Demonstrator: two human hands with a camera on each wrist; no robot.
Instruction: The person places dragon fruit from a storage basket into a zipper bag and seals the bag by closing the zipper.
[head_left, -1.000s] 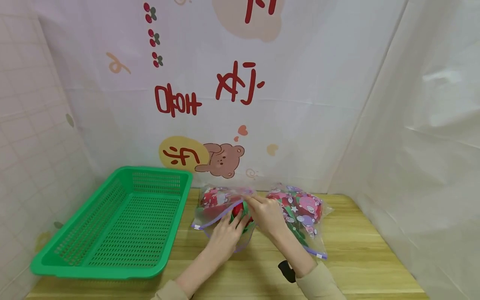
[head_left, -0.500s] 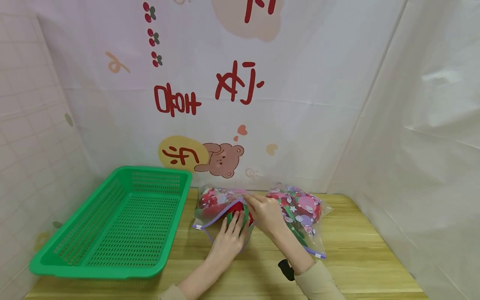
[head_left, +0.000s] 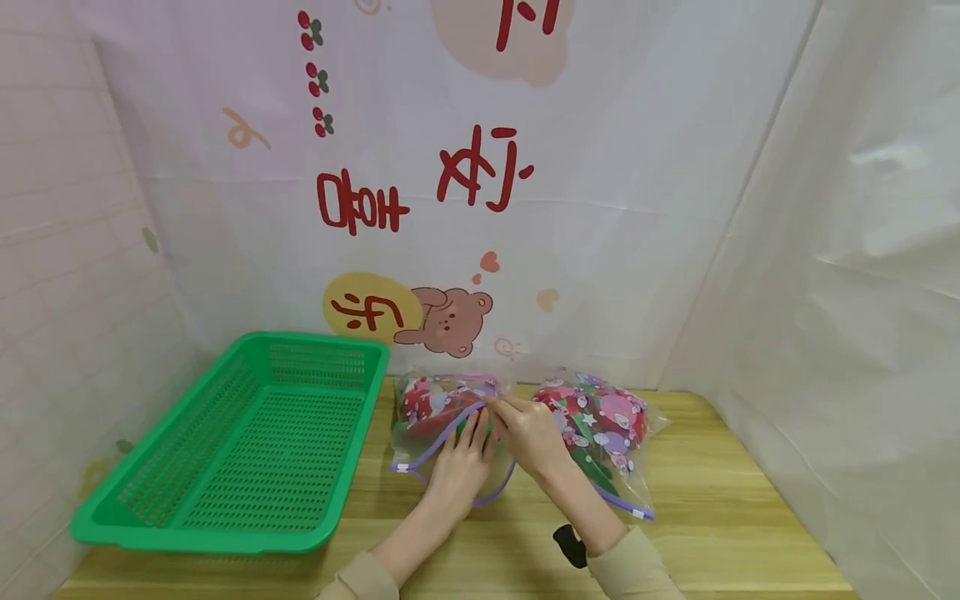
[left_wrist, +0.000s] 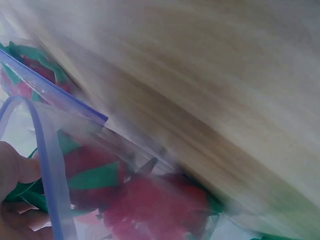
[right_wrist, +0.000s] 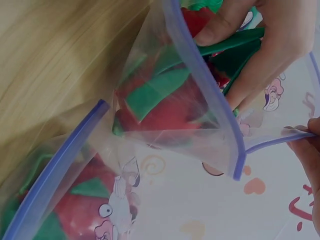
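Note:
A clear printed slider-zip bag (head_left: 431, 412) with purple zip edges lies with its mouth open toward me. My left hand (head_left: 459, 471) reaches into that mouth and holds a red thing with green leaf-like strips (right_wrist: 240, 52), its thumb and fingers around a green strip. More red-and-green pieces (left_wrist: 95, 175) show through the film beside it. My right hand (head_left: 534, 437) pinches the upper zip edge at the bag's right corner. Just right of it lies a second printed zip bag (head_left: 611, 417), filled with similar red-and-green things.
A large green plastic basket (head_left: 225, 537) stands on the left of the wooden table (head_left: 720, 500). A printed cloth (head_left: 600, 250) hangs close behind the bags. White sheeting (head_left: 862, 375) borders the right side.
My left hand has pushed deeper into the bag with the red-and-green thing, now mostly hidden in the head view. My right hand stays at the zip edge.

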